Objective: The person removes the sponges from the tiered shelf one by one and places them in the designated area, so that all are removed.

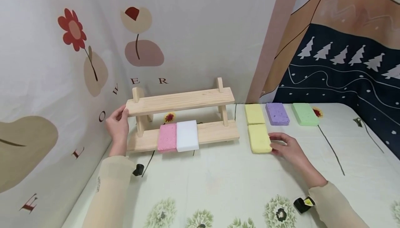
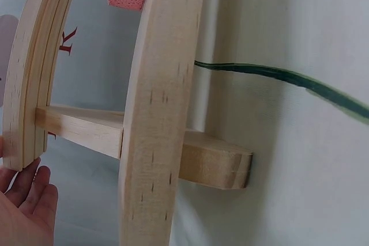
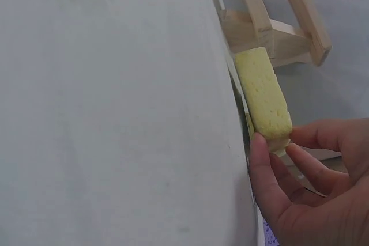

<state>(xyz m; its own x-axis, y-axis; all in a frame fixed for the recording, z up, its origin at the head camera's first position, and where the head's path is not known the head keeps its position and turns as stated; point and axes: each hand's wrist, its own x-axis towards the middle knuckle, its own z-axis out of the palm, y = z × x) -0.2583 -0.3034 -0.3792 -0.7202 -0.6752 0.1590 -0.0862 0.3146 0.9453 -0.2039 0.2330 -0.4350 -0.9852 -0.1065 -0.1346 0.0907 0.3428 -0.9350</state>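
Note:
A two-tier wooden shelf stands on the cloth to the left. My left hand holds the left end of its upper board, thumb above and fingers below; in the left wrist view the fingers curl at the board's end. On the lower board a pink sponge and a white sponge lie side by side. My right hand pinches the nearer yellow sponge by its right edge. In the right wrist view this yellow sponge sits between thumb and fingers.
Another yellow sponge touches the far edge of the pinched one. To its right lie a purple sponge and a green sponge. A printed cloth wall rises behind the shelf and along the left side.

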